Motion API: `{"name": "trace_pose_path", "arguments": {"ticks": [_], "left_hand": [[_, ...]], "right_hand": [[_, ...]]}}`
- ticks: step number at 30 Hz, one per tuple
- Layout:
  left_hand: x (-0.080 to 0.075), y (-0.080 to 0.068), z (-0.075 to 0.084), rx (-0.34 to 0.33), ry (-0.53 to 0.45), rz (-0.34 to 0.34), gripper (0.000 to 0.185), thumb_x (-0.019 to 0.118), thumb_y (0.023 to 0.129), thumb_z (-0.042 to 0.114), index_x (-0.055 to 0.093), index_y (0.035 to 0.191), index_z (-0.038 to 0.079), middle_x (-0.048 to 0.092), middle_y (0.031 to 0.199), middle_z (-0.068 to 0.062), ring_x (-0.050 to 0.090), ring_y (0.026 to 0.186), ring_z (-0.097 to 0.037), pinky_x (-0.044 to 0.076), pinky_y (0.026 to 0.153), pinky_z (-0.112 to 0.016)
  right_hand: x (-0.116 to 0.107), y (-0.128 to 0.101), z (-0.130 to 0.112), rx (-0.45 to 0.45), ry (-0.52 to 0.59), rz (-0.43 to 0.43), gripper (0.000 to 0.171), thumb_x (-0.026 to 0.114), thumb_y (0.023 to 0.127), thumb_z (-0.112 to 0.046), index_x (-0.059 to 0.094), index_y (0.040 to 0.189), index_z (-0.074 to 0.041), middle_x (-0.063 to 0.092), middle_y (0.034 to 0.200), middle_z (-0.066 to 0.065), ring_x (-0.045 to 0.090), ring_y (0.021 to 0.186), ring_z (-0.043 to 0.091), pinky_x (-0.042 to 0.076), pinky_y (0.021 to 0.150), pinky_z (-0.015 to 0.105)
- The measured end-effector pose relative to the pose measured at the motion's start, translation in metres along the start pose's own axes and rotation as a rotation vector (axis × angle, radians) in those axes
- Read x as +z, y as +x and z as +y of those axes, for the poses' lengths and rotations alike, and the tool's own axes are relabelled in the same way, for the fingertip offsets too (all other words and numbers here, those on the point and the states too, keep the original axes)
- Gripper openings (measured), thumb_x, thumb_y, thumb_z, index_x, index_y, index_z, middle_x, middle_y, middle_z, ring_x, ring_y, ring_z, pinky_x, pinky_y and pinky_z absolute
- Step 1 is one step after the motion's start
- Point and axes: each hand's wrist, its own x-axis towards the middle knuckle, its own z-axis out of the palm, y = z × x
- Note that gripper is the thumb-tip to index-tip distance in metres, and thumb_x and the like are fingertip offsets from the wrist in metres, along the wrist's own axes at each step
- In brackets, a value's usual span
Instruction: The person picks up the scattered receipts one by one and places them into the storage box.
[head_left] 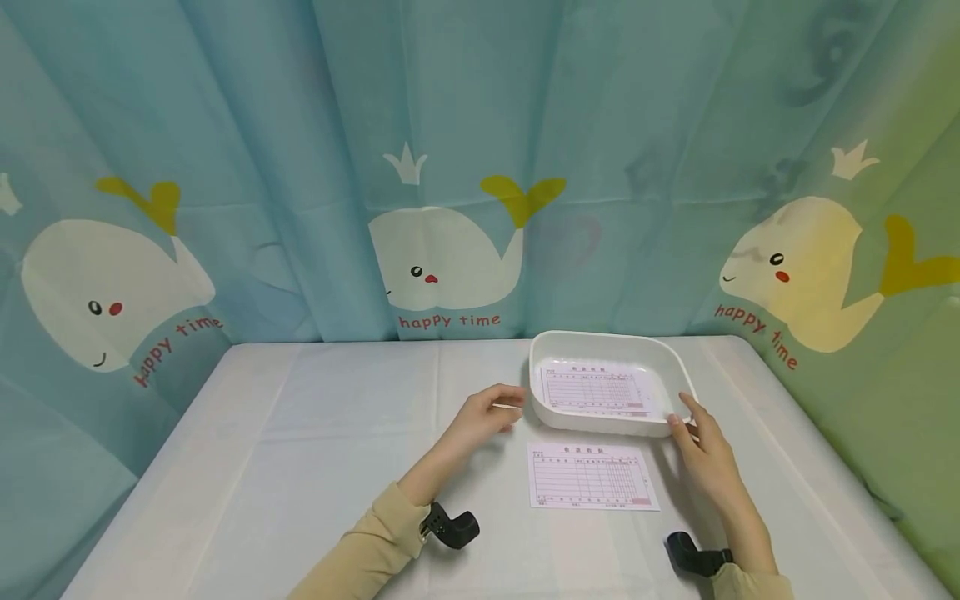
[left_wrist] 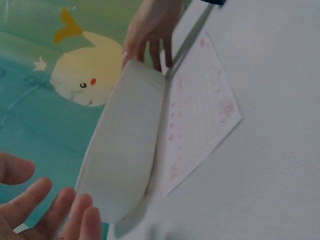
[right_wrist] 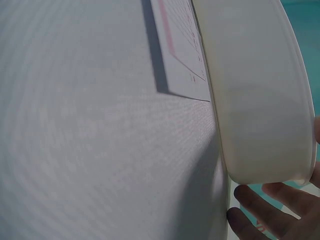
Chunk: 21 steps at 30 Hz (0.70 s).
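A white rectangular plastic tray stands toward the back right of the table, with a printed form slip lying inside it. My right hand grips the tray's near right corner, fingertips at its rim and outer wall; in the right wrist view its fingers bend around the tray's end. Beside the tray's left end is my left hand, its fingers loosely spread and holding nothing. A second form slip, printed in reddish lines, lies flat on the table just in front of the tray.
A white cloth covers the table. Behind it and along the sides hangs a blue-green curtain printed with whales. Each wrist wears a black camera mount, the left one hanging close over the cloth.
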Motion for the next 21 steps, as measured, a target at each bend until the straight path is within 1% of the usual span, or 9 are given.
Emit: {"name": "trace_pose_path", "arguments": {"ticks": [4,6,9,13,17,19,21], "left_hand": [[0.005,-0.007,-0.006,0.022,0.157,-0.035,0.035,0.058,0.091,0.011,0.059,0.124,0.001,0.064,0.119,-0.018,0.064,0.102,-0.029,0.054,0.079,-0.032],[0.009,-0.009,-0.008,0.019,0.229,-0.040,0.034,0.060,0.090,0.012,0.060,0.123,0.003,0.064,0.117,-0.015,0.064,0.104,-0.028,0.053,0.080,-0.033],[0.015,-0.011,-0.010,0.035,0.351,-0.041,0.034,0.063,0.088,0.013,0.062,0.120,0.005,0.064,0.112,-0.013,0.063,0.101,-0.027,0.052,0.082,-0.035],[0.023,-0.012,-0.011,0.055,0.510,-0.047,0.035,0.069,0.083,0.014,0.064,0.118,0.007,0.064,0.105,-0.010,0.060,0.093,-0.022,0.048,0.076,-0.031],[0.030,-0.012,-0.011,0.067,0.619,-0.058,0.038,0.074,0.079,0.017,0.066,0.115,0.009,0.063,0.098,-0.007,0.053,0.082,-0.015,0.041,0.069,-0.024],[0.033,-0.013,-0.012,0.076,0.656,-0.058,0.039,0.076,0.077,0.017,0.066,0.114,0.008,0.061,0.094,-0.007,0.050,0.079,-0.014,0.039,0.067,-0.023],[0.035,-0.013,-0.013,0.085,0.692,-0.056,0.042,0.077,0.074,0.018,0.066,0.113,0.009,0.060,0.093,-0.006,0.049,0.080,-0.013,0.039,0.067,-0.023]], "right_hand": [[0.000,0.000,-0.001,-0.006,-0.003,-0.002,0.060,0.039,0.103,-0.033,0.023,0.150,0.001,0.025,0.148,0.037,0.043,0.121,0.058,0.037,0.097,0.067],[0.000,0.000,-0.001,-0.008,-0.003,-0.005,0.060,0.039,0.103,-0.033,0.022,0.150,0.001,0.025,0.148,0.037,0.043,0.121,0.059,0.037,0.097,0.067],[0.000,0.000,-0.001,-0.012,-0.009,0.001,0.059,0.038,0.103,-0.032,0.023,0.150,0.001,0.026,0.147,0.038,0.044,0.120,0.059,0.037,0.097,0.067],[0.000,0.000,-0.001,-0.007,-0.014,0.004,0.060,0.037,0.103,-0.033,0.022,0.150,0.001,0.026,0.146,0.039,0.043,0.121,0.059,0.037,0.098,0.067],[-0.001,0.000,-0.001,0.002,-0.009,-0.003,0.060,0.037,0.103,-0.034,0.021,0.151,0.000,0.026,0.146,0.039,0.042,0.122,0.059,0.036,0.099,0.067],[-0.001,0.000,-0.001,0.000,-0.009,-0.004,0.060,0.037,0.103,-0.033,0.022,0.150,0.001,0.026,0.146,0.039,0.042,0.122,0.059,0.037,0.099,0.067],[-0.001,0.000,-0.001,0.001,-0.005,-0.009,0.060,0.038,0.103,-0.033,0.022,0.150,0.001,0.025,0.146,0.039,0.042,0.122,0.059,0.036,0.099,0.067]]}}
